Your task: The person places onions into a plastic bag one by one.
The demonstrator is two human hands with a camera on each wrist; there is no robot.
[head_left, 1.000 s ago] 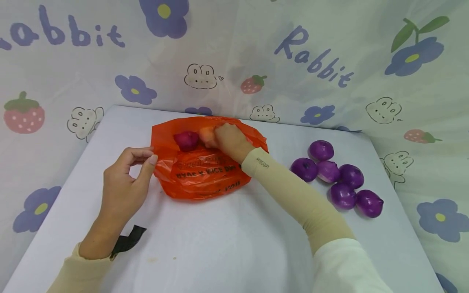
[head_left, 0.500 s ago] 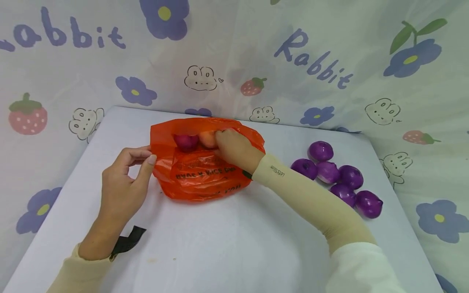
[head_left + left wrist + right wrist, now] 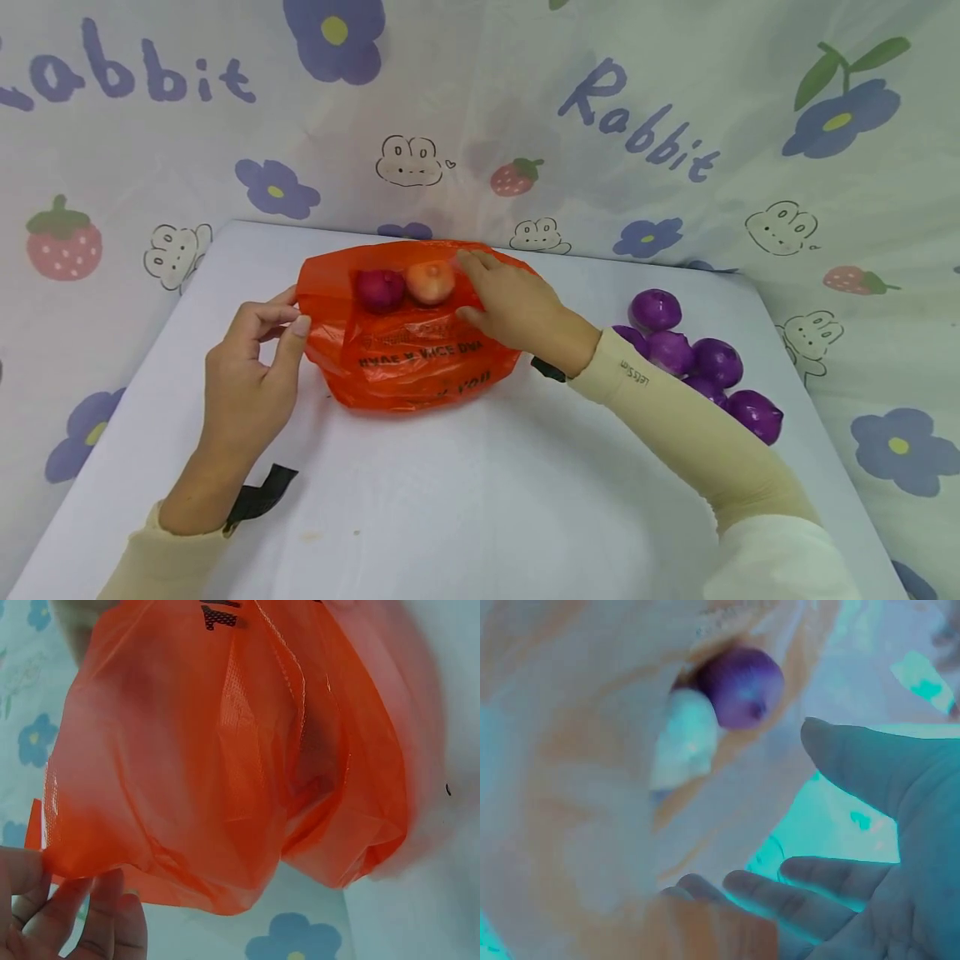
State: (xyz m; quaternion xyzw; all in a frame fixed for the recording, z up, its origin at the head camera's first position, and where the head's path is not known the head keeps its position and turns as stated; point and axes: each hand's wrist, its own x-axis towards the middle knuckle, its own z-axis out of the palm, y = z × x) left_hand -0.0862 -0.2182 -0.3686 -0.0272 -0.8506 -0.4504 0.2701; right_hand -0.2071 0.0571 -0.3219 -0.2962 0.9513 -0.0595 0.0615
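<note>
Two onions [image 3: 381, 291] in bag [image 3: 420, 387], more onions [image 3: 670, 353] right

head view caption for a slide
Left hand pinching a red-orange bag, magenta onion and orange onion inside, right hand open beside them, purple onions at right.

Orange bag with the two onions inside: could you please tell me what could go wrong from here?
The left hand pinches the orange bag at its left edge, so if that grip slips, the limp opening may fold shut. The red onion and the orange onion lie near the open mouth and might roll out if the bag tips. The right sleeve passes in front of some purple onions, so moving it could set them rolling.
</note>
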